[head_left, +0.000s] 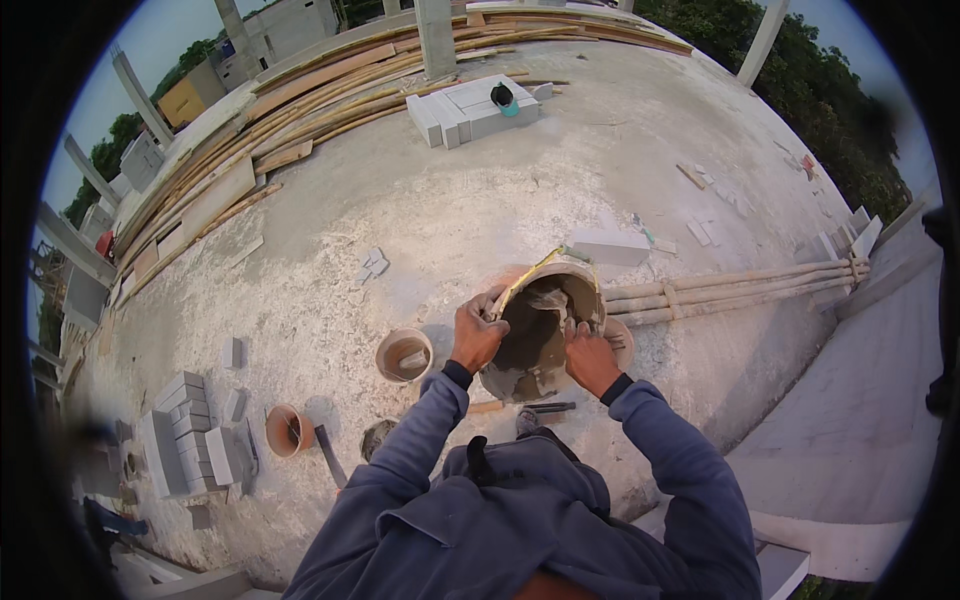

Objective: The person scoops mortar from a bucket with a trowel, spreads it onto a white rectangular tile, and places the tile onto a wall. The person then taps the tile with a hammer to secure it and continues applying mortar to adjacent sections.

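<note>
A large round bucket (492, 378) stands tilted in front of me, its mouth turned toward me. Wet grey mortar (528, 340) coats its inside and lies in it. My left hand (478, 330) is closed on the bucket's left rim, fingers over the edge. At the right side of the mouth, my right hand (590, 358) is closed with its fingers curled over the mortar; what it holds, if anything, I cannot make out. A pale smeared patch shows on the inner wall above the mortar.
Small buckets stand to the left, one pale (404, 356) and one orange-brown (290, 431). Grey blocks (185, 435) are stacked at the lower left. Bamboo poles (730, 290) lie on the right beside a long white block (608, 246). More blocks (475, 110) and boards lie farther off.
</note>
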Tool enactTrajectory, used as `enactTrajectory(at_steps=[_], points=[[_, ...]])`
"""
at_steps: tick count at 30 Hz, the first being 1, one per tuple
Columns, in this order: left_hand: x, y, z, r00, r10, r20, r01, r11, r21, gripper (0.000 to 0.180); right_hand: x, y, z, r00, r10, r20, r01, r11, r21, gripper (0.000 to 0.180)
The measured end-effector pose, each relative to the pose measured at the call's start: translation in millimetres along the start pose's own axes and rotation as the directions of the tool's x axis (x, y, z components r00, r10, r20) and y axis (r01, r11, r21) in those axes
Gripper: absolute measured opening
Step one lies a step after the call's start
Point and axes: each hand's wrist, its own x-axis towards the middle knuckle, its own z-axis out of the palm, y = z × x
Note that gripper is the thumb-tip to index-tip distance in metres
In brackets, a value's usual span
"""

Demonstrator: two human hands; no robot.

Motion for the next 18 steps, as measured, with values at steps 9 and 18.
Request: enactTrajectory(at_steps=[9, 18], points=[[57, -16, -38, 0.905, 0.085, -0.416, -0.138, 0.985, -0.099, 0.021, 133, 43, -20, 0.900, -0.436, -0.002, 0.430, 0.888, 0.161, 0.017], [150, 8, -85, 0.755, 0.219, -0.618, -0.263, 0.965, 0.019, 0.019, 234, 34, -32, 0.837, -0.542, -0.079, 0.548, 0.821, 0.161, 0.014]])
